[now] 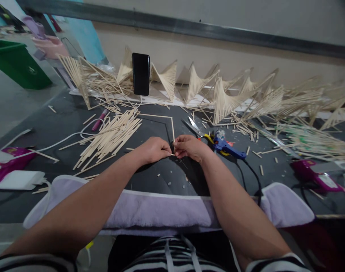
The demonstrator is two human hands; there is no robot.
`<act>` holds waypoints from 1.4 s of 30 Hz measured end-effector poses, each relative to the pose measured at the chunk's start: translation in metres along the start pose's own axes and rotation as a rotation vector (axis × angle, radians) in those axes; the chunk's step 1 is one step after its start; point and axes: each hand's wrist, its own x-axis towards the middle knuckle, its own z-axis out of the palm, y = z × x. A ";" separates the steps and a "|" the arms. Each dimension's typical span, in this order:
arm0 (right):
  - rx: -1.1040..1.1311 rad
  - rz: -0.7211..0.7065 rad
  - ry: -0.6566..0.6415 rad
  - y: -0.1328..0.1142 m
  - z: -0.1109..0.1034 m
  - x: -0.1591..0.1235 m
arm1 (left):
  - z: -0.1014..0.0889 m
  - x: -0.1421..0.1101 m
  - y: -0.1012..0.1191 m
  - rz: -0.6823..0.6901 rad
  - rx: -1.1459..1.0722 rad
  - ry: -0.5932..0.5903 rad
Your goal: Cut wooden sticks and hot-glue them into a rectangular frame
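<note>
My left hand [156, 149] and my right hand [188, 146] meet over the dark table, fingertips almost touching. Between the right thumb and fingers is the near end of a thin wooden stick [173, 128], which joins another stick [155, 115] at a corner farther off. The left fingers pinch a short pale stick [171, 154] close to that end; most of it is hidden by the fingers. Left of my hands lies a pile of loose wooden sticks [110, 138]. To the right are scissors [196, 128] and a blue glue gun [227, 146].
Twisted fan-shaped stick structures [225, 100] line the wall behind. A black phone [141, 73] stands upright before them. Magenta devices [317, 175] and cables lie at both sides. A lilac towel [161, 211] covers the near edge; a green bin [19, 64] stands far left.
</note>
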 end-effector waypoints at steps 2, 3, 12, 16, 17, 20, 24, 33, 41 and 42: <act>0.000 0.004 -0.004 0.000 0.000 0.000 | 0.000 0.000 0.000 0.001 -0.001 0.001; -0.001 0.006 -0.005 -0.001 0.000 0.000 | -0.001 -0.001 0.000 0.000 -0.005 0.004; -0.014 0.019 -0.015 -0.005 -0.001 -0.004 | 0.000 0.000 -0.005 0.043 -0.011 0.009; -0.023 0.015 -0.019 -0.007 -0.002 -0.008 | 0.000 0.001 -0.007 0.071 0.018 0.026; -0.026 0.019 -0.027 -0.008 -0.002 -0.010 | -0.001 0.001 -0.006 0.069 0.027 0.028; -0.043 0.045 -0.067 -0.009 -0.003 -0.013 | -0.001 0.001 -0.006 0.061 0.040 0.027; -0.073 0.071 -0.100 -0.007 -0.006 -0.013 | 0.000 0.001 -0.007 0.058 0.025 0.025; -0.071 0.052 -0.084 0.001 -0.008 -0.006 | 0.000 0.001 -0.006 0.058 -0.008 0.033; -0.048 0.062 -0.095 0.000 -0.008 -0.006 | 0.002 0.000 -0.008 0.057 -0.031 0.065; -0.045 0.064 -0.092 0.000 -0.008 -0.005 | 0.002 0.000 -0.009 0.057 -0.029 0.068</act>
